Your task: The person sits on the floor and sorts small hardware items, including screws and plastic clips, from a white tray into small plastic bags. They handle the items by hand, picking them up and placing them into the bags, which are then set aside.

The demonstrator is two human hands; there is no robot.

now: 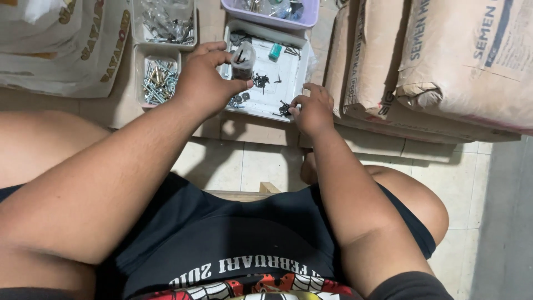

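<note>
Tiled floor (pixel 261 166), white tray (pixel 288 83), sacks (pixel 444 61)

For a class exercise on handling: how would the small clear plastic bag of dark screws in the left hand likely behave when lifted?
The clear bag, pinched by the left hand, is thin film, so it probably sags and slumps. Packed with dark screws, it likely feels heavy for its size. Sharp tips might pierce it.

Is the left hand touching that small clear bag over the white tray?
Touching: the head view shows the left hand pinching the small clear bag between thumb and fingers.
</note>
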